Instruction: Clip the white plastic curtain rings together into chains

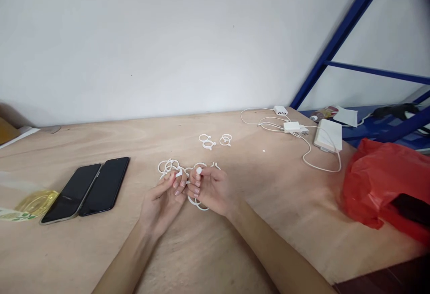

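Note:
My left hand (159, 206) pinches a small white plastic piece (179, 173) between thumb and fingertips. Close beside it, my right hand (215, 191) has its thumb and fingers closed on a small white round-ended piece (199, 170). Whether the two pieces belong to one ring cannot be made out. Around and behind both hands lies a pile of thin white plastic rings (168, 165) with little tabs, partly covered by my fingers. Farther back on the wooden table (161, 137), several more white rings (208, 144) lie in two small groups.
Two dark phones (104, 186) lie side by side at left, next to a clear bag with a yellow coil (36, 202). White chargers (291, 127) with cables and a white box (328, 135) are at back right. A red plastic bag (379, 182) stands nearer; a blue frame (336, 39) rises behind.

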Tool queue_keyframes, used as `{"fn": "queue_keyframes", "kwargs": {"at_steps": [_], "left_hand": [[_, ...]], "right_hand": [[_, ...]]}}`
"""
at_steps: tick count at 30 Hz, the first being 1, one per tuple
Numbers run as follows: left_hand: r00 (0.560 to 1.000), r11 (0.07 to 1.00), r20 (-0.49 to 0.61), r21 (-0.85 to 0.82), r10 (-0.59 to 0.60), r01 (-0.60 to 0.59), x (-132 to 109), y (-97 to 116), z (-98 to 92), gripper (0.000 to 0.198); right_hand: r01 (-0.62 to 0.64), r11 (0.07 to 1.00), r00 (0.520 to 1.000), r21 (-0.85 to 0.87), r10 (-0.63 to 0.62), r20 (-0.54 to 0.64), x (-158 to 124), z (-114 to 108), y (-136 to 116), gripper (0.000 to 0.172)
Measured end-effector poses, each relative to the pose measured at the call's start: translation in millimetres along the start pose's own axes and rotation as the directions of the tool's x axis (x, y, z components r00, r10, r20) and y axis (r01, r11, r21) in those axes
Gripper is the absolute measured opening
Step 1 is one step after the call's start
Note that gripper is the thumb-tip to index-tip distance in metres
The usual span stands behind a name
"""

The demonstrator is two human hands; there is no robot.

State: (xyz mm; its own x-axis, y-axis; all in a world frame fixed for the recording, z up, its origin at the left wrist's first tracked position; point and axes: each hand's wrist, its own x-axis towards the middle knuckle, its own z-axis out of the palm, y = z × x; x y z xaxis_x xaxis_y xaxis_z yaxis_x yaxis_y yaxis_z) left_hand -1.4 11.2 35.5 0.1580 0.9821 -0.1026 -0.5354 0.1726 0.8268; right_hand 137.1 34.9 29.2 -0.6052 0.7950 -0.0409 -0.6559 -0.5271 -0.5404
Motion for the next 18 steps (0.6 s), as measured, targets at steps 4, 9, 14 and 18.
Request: {"fn": "queue_keyframes", "kwargs": {"at_steps": [4, 9, 14, 18], "left_hand": [[0.985, 0.919, 0.013, 0.358, 0.174, -0.167, 3, -3, -6.8, 0.027], [0.858, 0.341, 0.150, 0.873, 0.491, -0.348, 9, -16, -19.7, 0.015], [0.786, 0.068, 0.261, 0.931, 0.560, -0.357, 11, -25, -23.3, 0.022], [0.797, 0.099, 0.240, 0.932, 0.554, -0.349, 9, -25, -20.4, 0.023]], "right_hand": [[0.064, 0.980, 0.982, -0.187, -0.095, -0.161, 3, -5, -4, 0.007], [0.114, 0.699, 0.777, -0.706, -0.506, -0.375, 7, -24, -19, 0.015], [-0.089, 0.191, 0.630, -0.978, -0.749, -0.203, 13, -58, -35, 0.026], [-0.236, -0.143, 0.732, -0.961, -0.676, -0.080, 28, -75, -42, 0.040]]}}
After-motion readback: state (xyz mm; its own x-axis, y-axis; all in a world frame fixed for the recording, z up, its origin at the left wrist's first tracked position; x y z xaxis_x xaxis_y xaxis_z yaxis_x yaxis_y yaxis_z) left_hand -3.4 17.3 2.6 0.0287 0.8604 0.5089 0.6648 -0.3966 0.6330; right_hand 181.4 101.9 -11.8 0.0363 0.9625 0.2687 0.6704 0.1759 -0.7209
